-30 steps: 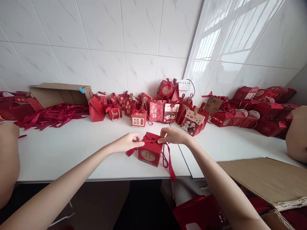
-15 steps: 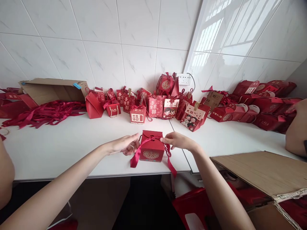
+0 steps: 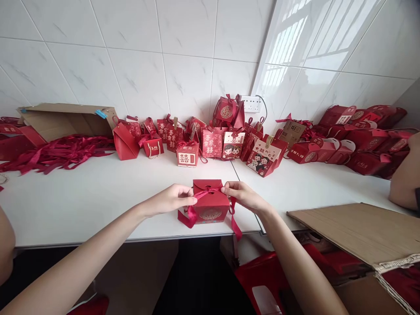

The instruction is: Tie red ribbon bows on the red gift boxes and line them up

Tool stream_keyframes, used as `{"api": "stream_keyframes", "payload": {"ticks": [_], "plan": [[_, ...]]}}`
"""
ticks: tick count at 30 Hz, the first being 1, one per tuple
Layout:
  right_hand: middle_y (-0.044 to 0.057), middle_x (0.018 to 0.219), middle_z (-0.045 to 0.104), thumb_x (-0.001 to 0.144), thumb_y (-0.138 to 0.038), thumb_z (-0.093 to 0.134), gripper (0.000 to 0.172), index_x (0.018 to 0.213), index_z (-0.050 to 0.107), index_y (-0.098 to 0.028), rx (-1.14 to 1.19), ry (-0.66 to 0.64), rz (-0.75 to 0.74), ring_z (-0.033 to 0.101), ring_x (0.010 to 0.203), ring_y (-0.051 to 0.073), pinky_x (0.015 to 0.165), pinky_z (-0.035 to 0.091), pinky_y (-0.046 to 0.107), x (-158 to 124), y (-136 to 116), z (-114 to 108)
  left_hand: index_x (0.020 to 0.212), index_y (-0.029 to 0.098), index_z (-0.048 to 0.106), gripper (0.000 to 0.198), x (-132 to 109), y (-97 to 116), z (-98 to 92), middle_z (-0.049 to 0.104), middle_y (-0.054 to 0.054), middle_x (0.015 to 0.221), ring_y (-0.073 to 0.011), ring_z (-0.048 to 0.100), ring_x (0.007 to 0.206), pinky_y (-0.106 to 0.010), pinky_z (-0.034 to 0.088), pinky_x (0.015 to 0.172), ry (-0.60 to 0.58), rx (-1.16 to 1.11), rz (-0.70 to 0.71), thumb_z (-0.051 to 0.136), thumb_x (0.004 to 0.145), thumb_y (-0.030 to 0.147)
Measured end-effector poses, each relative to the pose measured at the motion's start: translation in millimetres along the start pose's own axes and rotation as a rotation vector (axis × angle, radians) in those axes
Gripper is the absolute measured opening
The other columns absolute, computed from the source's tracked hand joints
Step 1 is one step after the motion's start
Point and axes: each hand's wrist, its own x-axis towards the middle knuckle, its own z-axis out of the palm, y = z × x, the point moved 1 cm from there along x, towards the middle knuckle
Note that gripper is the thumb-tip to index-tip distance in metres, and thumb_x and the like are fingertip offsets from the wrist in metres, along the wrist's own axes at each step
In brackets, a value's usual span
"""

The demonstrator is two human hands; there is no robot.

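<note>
A red gift box with a gold round emblem stands near the front edge of the white table. Across its top runs a dark red ribbon, knotted in the middle, with loose tails hanging down both sides. On the left, my left hand pinches one end of the ribbon between thumb and fingers. My right hand pinches the other end at the box's top right edge. A thin cord shows partly at the box's side.
Several decorated red boxes line the wall. At the left, loose ribbons spill by an open carton; stacked red boxes stand at right. A cardboard flap juts up at front right. Other people's arms show at both sides.
My left hand, loosely beside the box before, has moved right and now pinches the ribbon's left end. The box has turned slightly. My right hand keeps its pinch on the ribbon.
</note>
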Motion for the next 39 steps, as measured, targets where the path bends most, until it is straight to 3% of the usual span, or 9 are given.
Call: {"api": "stream_keyframes", "payload": {"ticks": [3,6,10,14,19,25,28,32,39], "plan": [[-0.005,0.054,0.05,0.061,-0.051,0.078,0.042,0.064,0.055,-0.015,0.027,-0.041,0.025,0.043,0.049,0.006,0.048,0.031,0.021,-3,-1,0,0.066,0.016,0.049,0.03,-3,0,-2.4,0.062,0.0,0.068,-0.0124,0.054,0.064,-0.024,0.037,0.061,-0.086,-0.145,0.032,0.061,0.079,0.04],[-0.006,0.053,0.048,0.059,-0.049,0.079,0.043,0.063,0.055,-0.015,0.013,-0.08,0.034,0.041,0.048,0.006,0.048,0.031,0.021,-6,-3,1,0.069,0.018,0.045,0.033,-4,-4,-4.7,0.062,0.0,0.058,-0.0123,0.055,0.055,-0.023,0.037,0.054,-0.15,-0.259,-0.001,0.064,0.077,0.043],[-0.006,0.051,0.047,0.069,-0.054,0.071,0.043,0.063,0.053,-0.015,-0.043,-0.079,0.041,0.042,0.045,0.006,0.047,0.033,0.022,-11,-3,-2,0.08,0.017,0.05,0.04,-3,-13,-7.1,0.052,0.005,0.042,-0.0084,0.043,0.039,-0.02,0.026,0.043,-0.173,-0.182,-0.079,0.064,0.075,0.054],[-0.005,0.05,0.05,0.079,-0.056,0.061,0.043,0.064,0.051,-0.016,-0.069,-0.088,0.033,0.049,0.044,0.009,0.048,0.037,0.024,-17,-1,-7,0.069,0.017,0.048,0.05,-2,-15,-8.1,0.03,0.011,0.035,-0.0097,0.043,0.035,-0.023,0.035,0.046,-0.142,-0.241,-0.069,0.045,0.081,0.065],[-0.004,0.055,0.054,0.074,-0.052,0.067,0.039,0.067,0.052,-0.016,-0.033,-0.088,0.025,0.054,0.045,0.011,0.051,0.041,0.027,-23,-5,-8,0.07,0.017,0.047,0.036,-1,-9,-9.4,0.055,0.003,0.059,-0.0123,0.056,0.055,-0.025,0.04,0.056,-0.134,-0.238,-0.042,0.057,0.082,0.05],[-0.005,0.057,0.051,0.065,-0.048,0.076,0.038,0.071,0.059,-0.015,-0.105,-0.007,-0.033,0.046,0.053,0.008,0.053,0.034,0.023,-25,-12,-9,0.071,0.016,0.049,0.03,2,-10,-10.8,0.046,0.005,0.062,-0.0079,0.038,0.055,-0.022,0.028,0.053,-0.097,-0.167,-0.016,0.065,0.077,0.042],[-0.005,0.056,0.049,0.068,-0.053,0.072,0.04,0.067,0.057,-0.015,-0.15,0.015,-0.027,0.042,0.053,0.007,0.053,0.03,0.023,-25,-12,-9,0.076,0.016,0.054,0.032,1,-10,-10.4,0.049,0.003,0.065,-0.0092,0.041,0.058,-0.023,0.029,0.054,-0.145,-0.136,-0.06,0.062,0.077,0.046],[-0.004,0.055,0.047,0.072,-0.057,0.066,0.044,0.061,0.053,-0.016,-0.189,0.035,-0.008,0.04,0.052,0.008,0.052,0.028,0.024,-27,-11,-10,0.065,0.016,0.05,0.037,-2,-7,-12.1,0.043,0.004,0.061,-0.0074,0.033,0.053,-0.023,0.025,0.051,-0.113,-0.089,-0.04,0.064,0.074,0.048],[-0.003,0.054,0.05,0.066,-0.058,0.071,0.045,0.062,0.056,-0.016,-0.167,-0.017,0.013,0.04,0.05,0.008,0.05,0.027,0.024,-22,-3,-14,0.067,0.017,0.049,0.039,-1,-17,-9.7,0.047,0.003,0.055,-0.0094,0.039,0.051,-0.024,0.027,0.05,-0.186,-0.196,-0.087,0.061,0.076,0.053]]}}
